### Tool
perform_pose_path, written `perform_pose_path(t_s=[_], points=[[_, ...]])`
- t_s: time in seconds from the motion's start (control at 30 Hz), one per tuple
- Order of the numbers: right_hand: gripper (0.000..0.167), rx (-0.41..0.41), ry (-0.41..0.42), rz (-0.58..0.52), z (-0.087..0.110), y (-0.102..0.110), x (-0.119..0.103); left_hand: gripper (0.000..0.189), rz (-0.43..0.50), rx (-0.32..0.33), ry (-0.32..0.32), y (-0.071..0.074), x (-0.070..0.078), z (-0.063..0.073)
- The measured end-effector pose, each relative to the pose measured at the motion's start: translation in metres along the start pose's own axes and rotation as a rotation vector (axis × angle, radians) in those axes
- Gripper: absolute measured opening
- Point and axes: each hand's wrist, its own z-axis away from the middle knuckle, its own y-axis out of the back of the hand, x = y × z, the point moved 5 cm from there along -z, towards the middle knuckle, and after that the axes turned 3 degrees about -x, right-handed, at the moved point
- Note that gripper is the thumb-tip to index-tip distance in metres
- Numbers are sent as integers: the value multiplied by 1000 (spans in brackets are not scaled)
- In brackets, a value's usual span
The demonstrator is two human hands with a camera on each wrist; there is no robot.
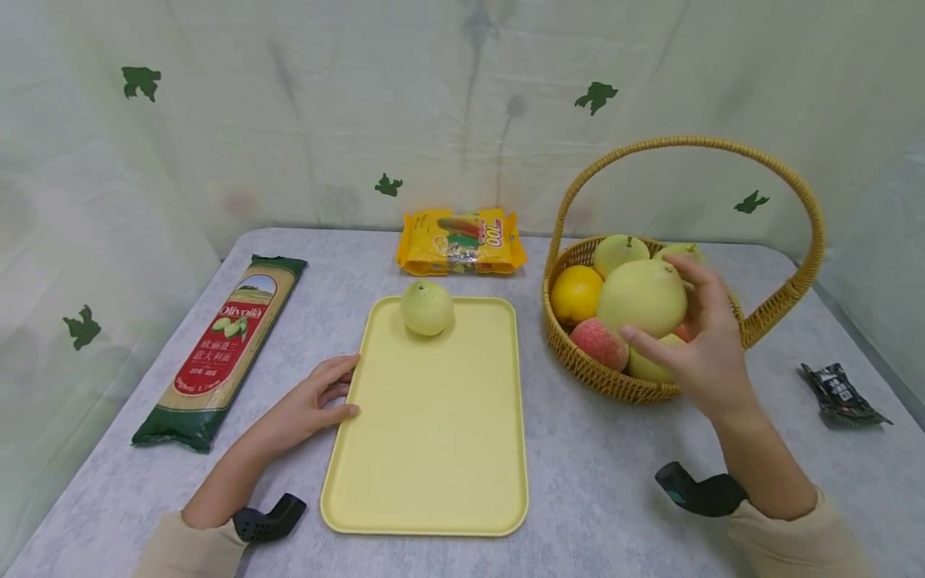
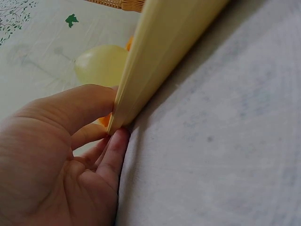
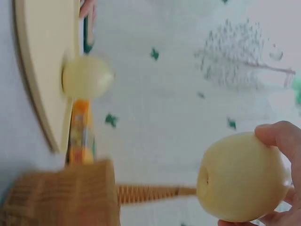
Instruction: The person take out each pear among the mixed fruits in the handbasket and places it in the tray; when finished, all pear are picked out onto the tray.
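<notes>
My right hand [image 1: 711,345] holds a round, pale yellow-green pear [image 1: 641,299] over the wicker basket [image 1: 578,365], thumb on one side and fingers round the other. In the right wrist view the held pear [image 3: 242,176] shows its dimpled end. Inside the basket are an orange [image 1: 576,295], a peach [image 1: 599,345] and several more pears [image 1: 620,252], partly hidden. At the left edge of the yellow tray [image 1: 426,433], my left hand [image 1: 307,413] pinches the rim. Another pear [image 1: 426,308] sits at the tray's far left corner.
A yellow snack packet [image 1: 462,243] lies behind the tray. To the left is a long spaghetti bag [image 1: 224,349], and at the far right a small black wrapped packet [image 1: 844,395]. The basket's tall handle [image 1: 694,142] arches above the fruit.
</notes>
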Motion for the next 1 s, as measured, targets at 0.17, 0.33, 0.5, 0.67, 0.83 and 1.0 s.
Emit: perform_pose_path(t_s=[0.17, 0.33, 0.5, 0.67, 0.83, 1.0], points=[[83, -141, 65, -81, -2, -43, -12, 74, -1, 1, 6, 1, 0, 0], [77, -244, 55, -72, -9, -91, 0, 74, -4, -2, 9, 1, 0, 0], [73, -288, -27, -2, -18, -130, 29, 73, -9, -4, -10, 0, 1, -1], [74, -298, -88, 94, -25, -152, 60, 73, -11, -5, -17, 0, 1, -1], [75, -313, -145, 83, -30, -165, 84, 72, -17, -3, -21, 0, 1, -1], [75, -310, -171, 95, -35, -172, 94, 72, -16, -6, -35, 0, 1, -1]])
